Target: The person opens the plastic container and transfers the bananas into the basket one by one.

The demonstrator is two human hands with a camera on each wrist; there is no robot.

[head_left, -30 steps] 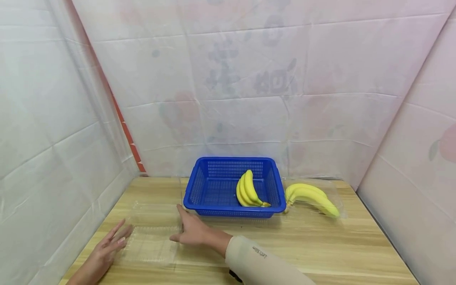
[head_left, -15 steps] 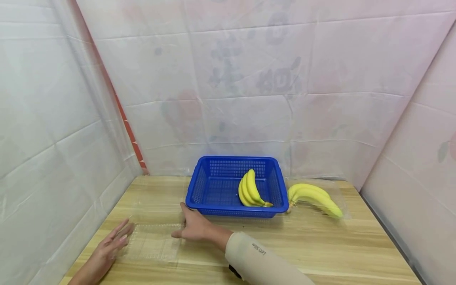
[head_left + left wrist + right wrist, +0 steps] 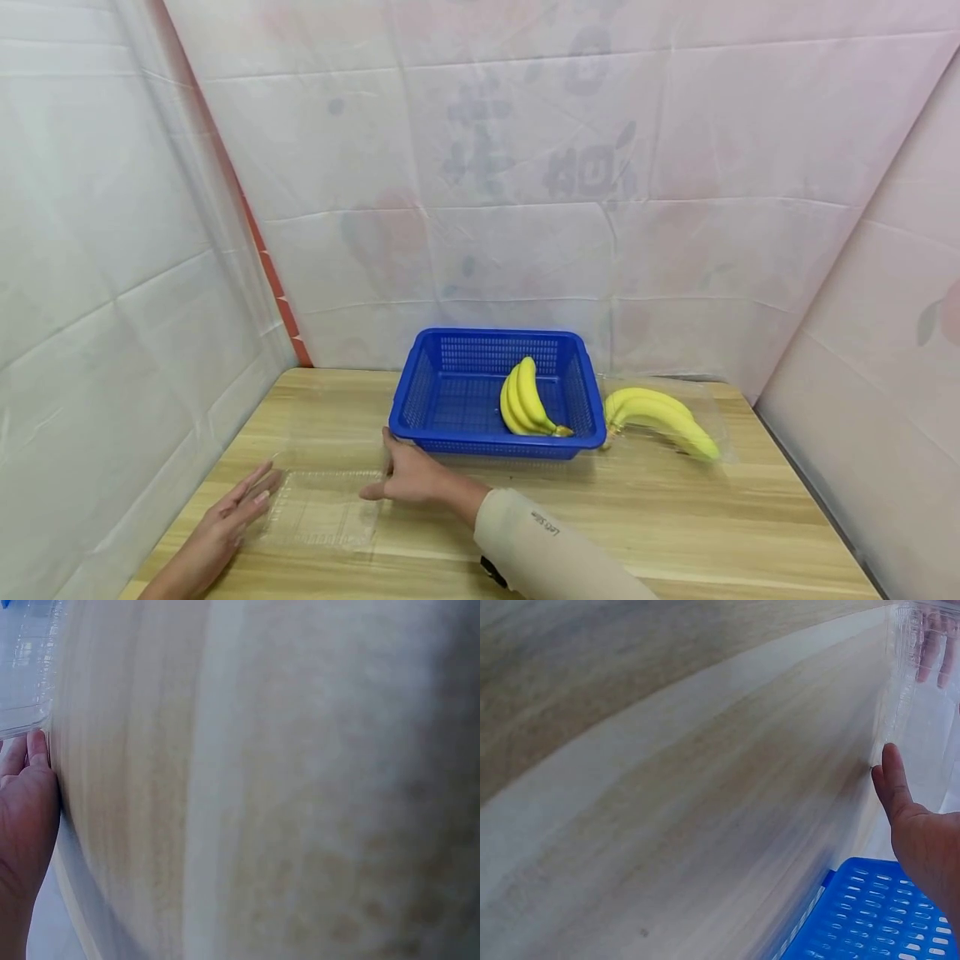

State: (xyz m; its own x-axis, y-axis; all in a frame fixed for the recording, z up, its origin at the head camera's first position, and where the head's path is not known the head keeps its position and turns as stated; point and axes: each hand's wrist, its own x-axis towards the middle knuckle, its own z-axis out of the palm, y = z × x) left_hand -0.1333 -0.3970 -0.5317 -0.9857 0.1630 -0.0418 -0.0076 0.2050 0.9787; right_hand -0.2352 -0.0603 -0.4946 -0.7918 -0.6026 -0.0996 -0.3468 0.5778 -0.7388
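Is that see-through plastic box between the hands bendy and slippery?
Probably both. The clear plastic box looks thin and see-through, so it likely flexes and weighs little. Its glossy walls may slide on the smooth wooden table when the left hand and right hand push.
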